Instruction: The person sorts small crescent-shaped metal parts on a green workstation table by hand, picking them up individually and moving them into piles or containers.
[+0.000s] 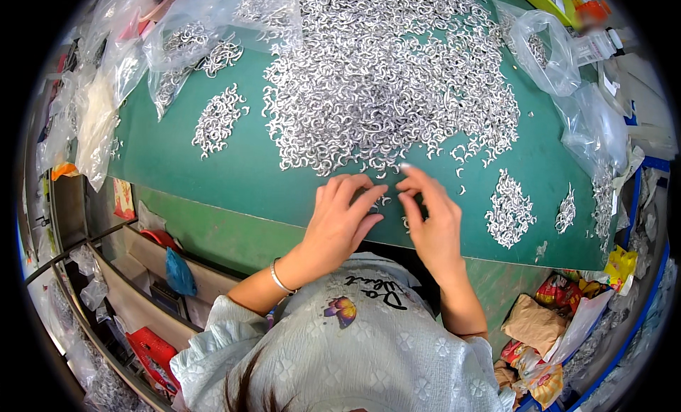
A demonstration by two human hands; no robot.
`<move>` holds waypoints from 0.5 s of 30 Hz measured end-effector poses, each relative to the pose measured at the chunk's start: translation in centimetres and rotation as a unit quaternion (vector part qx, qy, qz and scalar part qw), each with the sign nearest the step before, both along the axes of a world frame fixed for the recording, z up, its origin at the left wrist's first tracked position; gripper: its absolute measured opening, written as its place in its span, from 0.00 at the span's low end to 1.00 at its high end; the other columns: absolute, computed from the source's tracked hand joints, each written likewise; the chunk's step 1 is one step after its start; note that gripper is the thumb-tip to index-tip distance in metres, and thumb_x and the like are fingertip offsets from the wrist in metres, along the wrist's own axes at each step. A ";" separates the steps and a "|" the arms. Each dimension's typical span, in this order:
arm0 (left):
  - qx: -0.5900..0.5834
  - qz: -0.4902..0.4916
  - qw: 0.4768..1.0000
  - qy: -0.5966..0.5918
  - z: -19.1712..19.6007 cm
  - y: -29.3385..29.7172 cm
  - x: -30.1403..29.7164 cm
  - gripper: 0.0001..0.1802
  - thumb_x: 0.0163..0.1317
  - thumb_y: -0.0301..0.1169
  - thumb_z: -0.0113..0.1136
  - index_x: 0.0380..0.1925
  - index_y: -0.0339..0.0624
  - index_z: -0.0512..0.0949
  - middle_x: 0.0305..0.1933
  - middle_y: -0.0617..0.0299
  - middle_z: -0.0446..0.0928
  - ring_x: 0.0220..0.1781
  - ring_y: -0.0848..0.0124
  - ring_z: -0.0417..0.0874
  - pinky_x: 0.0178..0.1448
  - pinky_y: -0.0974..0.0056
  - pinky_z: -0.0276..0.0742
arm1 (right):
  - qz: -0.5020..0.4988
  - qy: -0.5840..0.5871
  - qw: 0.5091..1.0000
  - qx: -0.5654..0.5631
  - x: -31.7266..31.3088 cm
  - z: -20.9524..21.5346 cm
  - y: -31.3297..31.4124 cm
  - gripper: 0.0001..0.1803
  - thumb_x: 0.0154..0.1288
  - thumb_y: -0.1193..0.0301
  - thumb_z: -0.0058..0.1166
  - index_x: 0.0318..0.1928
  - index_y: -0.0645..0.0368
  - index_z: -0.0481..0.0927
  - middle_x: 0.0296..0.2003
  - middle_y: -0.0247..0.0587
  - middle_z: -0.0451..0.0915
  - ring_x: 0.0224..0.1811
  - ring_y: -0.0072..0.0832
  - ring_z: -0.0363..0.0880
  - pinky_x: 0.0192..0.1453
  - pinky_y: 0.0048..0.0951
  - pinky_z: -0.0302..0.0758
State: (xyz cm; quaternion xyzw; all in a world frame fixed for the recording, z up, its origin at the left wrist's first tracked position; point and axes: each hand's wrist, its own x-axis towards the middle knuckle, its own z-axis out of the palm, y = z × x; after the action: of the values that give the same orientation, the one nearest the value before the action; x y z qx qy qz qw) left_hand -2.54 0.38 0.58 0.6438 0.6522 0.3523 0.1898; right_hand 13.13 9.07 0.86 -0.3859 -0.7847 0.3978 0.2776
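A large heap of small silvery crescent-shaped metal pieces covers much of the green tabletop. At the table's near edge, my left hand is bent at the fingers, its thumb and index finger apart. Several loose crescents lie between my two hands. Opposite it, my right hand has its index finger stretched toward the near fringe of the heap and its thumb separate. No piece shows clearly in either hand. The palms and some fingertips are hidden.
Smaller crescent piles lie at left and at right, with a tiny one farther right. Clear plastic bags stand along both sides. Below are a divided drawer at left and snack packets at right.
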 end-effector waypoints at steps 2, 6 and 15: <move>0.005 -0.014 1.000 0.019 -0.3 0.2 0.4 0.20 0.52 0.25 0.70 0.47 0.43 0.80 0.50 0.58 0.73 0.51 0.58 0.74 0.52 0.56 0.66 | -0.011 0.002 1.000 0.005 -0.6 0.0 0.2 0.22 0.60 0.87 0.56 0.56 0.64 0.75 0.39 0.46 0.81 0.41 0.42 0.79 0.45 0.39 0.76; 0.012 0.002 1.000 0.023 -0.6 0.1 0.2 0.17 0.52 0.24 0.70 0.43 0.43 0.81 0.48 0.59 0.74 0.50 0.60 0.74 0.51 0.57 0.65 | 0.044 0.000 0.999 0.004 -1.0 0.6 -0.3 0.22 0.61 0.87 0.54 0.57 0.64 0.75 0.40 0.47 0.82 0.42 0.42 0.80 0.45 0.37 0.77; 0.001 0.061 0.998 0.026 -0.8 -1.4 -1.4 0.15 0.52 0.23 0.70 0.41 0.42 0.81 0.45 0.60 0.73 0.47 0.62 0.74 0.51 0.59 0.63 | 0.012 -0.075 0.986 0.149 -1.1 0.4 0.1 0.16 0.60 0.83 0.57 0.50 0.65 0.79 0.39 0.45 0.82 0.44 0.41 0.77 0.45 0.38 0.71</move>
State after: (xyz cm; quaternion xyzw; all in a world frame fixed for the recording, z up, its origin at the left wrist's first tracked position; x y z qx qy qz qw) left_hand -3.98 -0.97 -0.19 0.6122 0.6942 0.3474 0.1503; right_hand 12.08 9.12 1.25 -0.3592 -0.8587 0.2493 0.2673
